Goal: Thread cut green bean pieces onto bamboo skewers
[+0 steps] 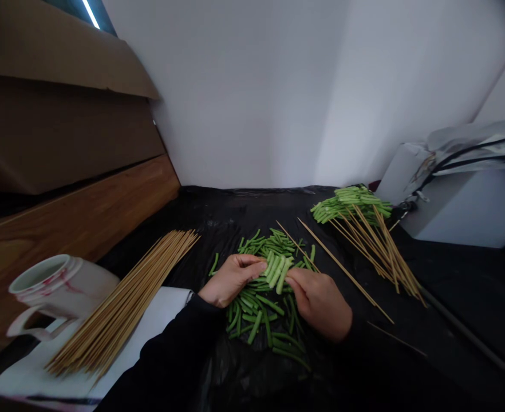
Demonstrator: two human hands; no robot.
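While both hands pinch a short row of about five cut green bean pieces (277, 270), left hand (231, 278) and right hand (319, 300) closed on its ends, it sits just above the loose pile of green bean pieces (263, 312) on the black plastic-covered surface (450, 297). One white ceramic mug (50, 286) with red marks stands far left, contents unclear. Beside it lies a bundle of bare bamboo skewers (123, 303), too many to count; loaded bean skewers (364, 220) lie far right.

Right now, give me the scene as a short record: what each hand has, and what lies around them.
left hand: pinches one end of a row of bean pieces
right hand: pinches the other end of the same row
under the hands: loose cut beans on black sheet
left side: bundle of bare skewers, white mug
right, far side: finished bean skewers
near right hand: single loose skewer
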